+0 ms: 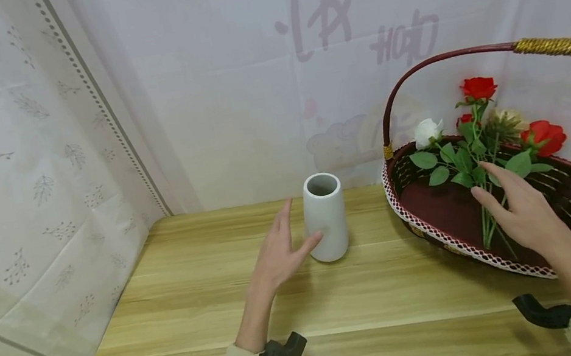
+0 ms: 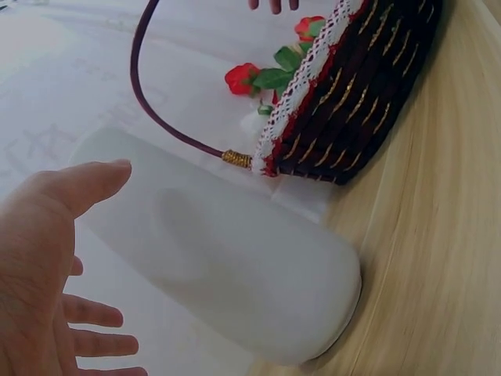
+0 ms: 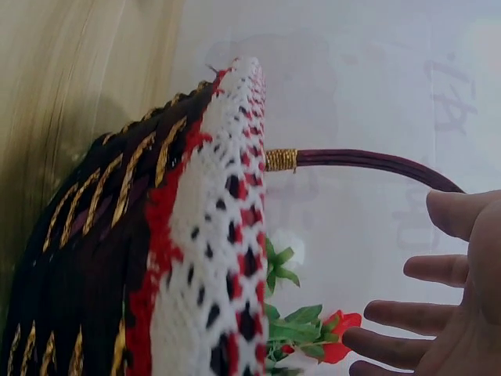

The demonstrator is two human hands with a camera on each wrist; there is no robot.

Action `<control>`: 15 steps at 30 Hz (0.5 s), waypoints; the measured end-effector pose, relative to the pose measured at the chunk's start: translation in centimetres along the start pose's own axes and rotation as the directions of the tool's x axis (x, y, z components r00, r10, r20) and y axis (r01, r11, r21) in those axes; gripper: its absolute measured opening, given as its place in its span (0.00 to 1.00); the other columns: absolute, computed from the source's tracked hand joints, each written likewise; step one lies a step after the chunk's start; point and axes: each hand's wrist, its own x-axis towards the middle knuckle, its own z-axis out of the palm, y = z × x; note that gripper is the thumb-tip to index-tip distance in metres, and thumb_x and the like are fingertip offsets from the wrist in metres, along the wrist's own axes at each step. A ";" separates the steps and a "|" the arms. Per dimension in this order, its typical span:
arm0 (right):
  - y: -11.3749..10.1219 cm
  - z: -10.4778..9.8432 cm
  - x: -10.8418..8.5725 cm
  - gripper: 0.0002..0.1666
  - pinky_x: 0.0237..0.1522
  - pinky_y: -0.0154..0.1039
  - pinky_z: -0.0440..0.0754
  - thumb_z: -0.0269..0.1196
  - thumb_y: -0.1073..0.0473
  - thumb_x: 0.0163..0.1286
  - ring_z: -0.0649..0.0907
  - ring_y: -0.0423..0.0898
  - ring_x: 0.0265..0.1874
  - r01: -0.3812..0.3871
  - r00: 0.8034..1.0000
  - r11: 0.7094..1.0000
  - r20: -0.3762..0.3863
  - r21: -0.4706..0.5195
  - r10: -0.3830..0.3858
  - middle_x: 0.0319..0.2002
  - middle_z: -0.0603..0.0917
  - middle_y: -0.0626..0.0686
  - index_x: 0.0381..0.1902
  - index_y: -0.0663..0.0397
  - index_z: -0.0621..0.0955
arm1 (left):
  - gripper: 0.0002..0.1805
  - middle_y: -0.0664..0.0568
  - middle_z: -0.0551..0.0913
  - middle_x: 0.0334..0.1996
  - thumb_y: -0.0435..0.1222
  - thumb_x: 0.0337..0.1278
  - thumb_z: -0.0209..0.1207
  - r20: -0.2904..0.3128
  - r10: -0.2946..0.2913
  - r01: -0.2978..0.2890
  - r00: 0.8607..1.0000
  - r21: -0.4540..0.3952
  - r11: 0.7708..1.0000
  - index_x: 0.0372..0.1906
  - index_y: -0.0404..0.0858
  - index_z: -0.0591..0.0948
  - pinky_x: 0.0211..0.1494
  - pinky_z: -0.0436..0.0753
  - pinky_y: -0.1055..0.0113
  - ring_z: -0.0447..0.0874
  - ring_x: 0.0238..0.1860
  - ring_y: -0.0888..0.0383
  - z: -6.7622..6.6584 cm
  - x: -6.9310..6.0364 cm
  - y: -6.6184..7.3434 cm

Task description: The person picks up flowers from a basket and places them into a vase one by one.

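A white vase stands upright on the wooden table, its mouth showing nothing inside. Beside its left side is my left hand, thumb and fingers spread; whether the thumb touches the vase I cannot tell. In the left wrist view the vase fills the middle, next to the spread hand. My right hand hovers over the basket, fingers apart, near the stems and leaves of the red and white roses. The right wrist view has that hand holding nothing, close to a red rose.
The basket's tall handle arches over the flowers, and its lace rim borders the table's right part. Patterned cloth hangs behind the table and along its left side. Each wrist wears a black strap.
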 end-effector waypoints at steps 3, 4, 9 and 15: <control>0.4 -0.4 0.0 0.37 0.65 0.76 0.47 0.48 0.50 0.83 0.53 0.77 0.71 0.001 1.000 1.000 -0.002 0.002 -0.001 0.74 0.53 0.76 0.81 0.59 0.50 | 0.54 0.46 0.53 0.80 0.69 0.61 0.54 -0.007 0.001 -0.001 1.000 -0.009 1.000 0.82 0.49 0.45 0.73 0.61 0.42 0.55 0.77 0.45 0.1 0.1 0.1; 0.5 -0.5 0.0 0.37 0.65 0.76 0.47 0.47 0.51 0.83 0.53 0.77 0.71 0.001 1.000 1.000 -0.004 0.003 -0.001 0.74 0.53 0.76 0.81 0.59 0.50 | 0.54 0.46 0.53 0.80 0.69 0.61 0.54 -0.009 0.002 -0.002 1.000 -0.011 1.000 0.82 0.49 0.45 0.73 0.61 0.42 0.55 0.77 0.45 0.2 0.2 0.1; 1.1 -0.9 0.1 0.36 0.66 0.76 0.46 0.46 0.51 0.84 0.53 0.78 0.71 -0.004 1.000 1.000 -0.011 -0.004 0.004 0.74 0.54 0.77 0.80 0.59 0.50 | 0.55 0.46 0.53 0.80 0.68 0.61 0.54 -0.008 -0.003 0.003 1.000 -0.017 1.000 0.82 0.47 0.46 0.73 0.61 0.43 0.54 0.77 0.46 0.4 0.4 0.2; 1.8 -1.6 0.1 0.36 0.65 0.76 0.48 0.47 0.51 0.84 0.57 0.79 0.68 -0.015 0.999 1.000 -0.030 -0.022 0.015 0.71 0.57 0.79 0.80 0.60 0.51 | 0.55 0.47 0.52 0.80 0.68 0.61 0.55 0.005 -0.017 0.017 1.000 -0.035 0.999 0.82 0.45 0.46 0.73 0.62 0.42 0.54 0.77 0.46 0.6 0.6 0.3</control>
